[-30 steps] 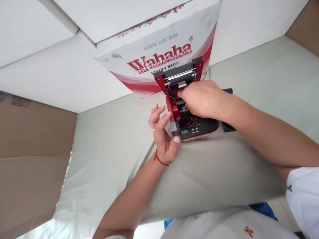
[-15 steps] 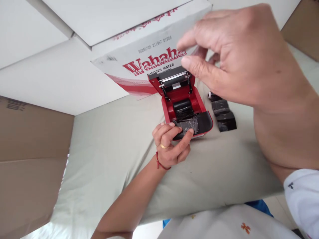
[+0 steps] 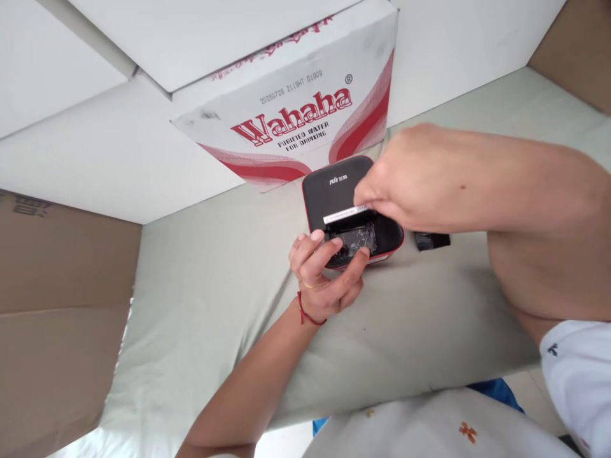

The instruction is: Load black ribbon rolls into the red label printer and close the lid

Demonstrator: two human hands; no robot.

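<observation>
A small black-and-red portable printer rests on the cloth with its lid swung down nearly closed. From the slot at the lid's white-labelled edge, a glossy black strip comes out over the front. My left hand has its fingers on this strip, pinning it against the printer's front top. My right hand is closed at the lid's right side, gripping its edge; its fingertips are partly hidden. The roll inside the printer is covered by the lid.
Another piece of black strip lies right of the printer, partly behind my right arm. A Wahaha water carton stands right behind the printer, against white boxes. A brown carton is at the left. Greenish cloth covers the surface.
My right hand left the printer's inside, rose close to the camera, then came down onto the lid, which has swung from upright to nearly closed. My left hand moved onto the strip.
</observation>
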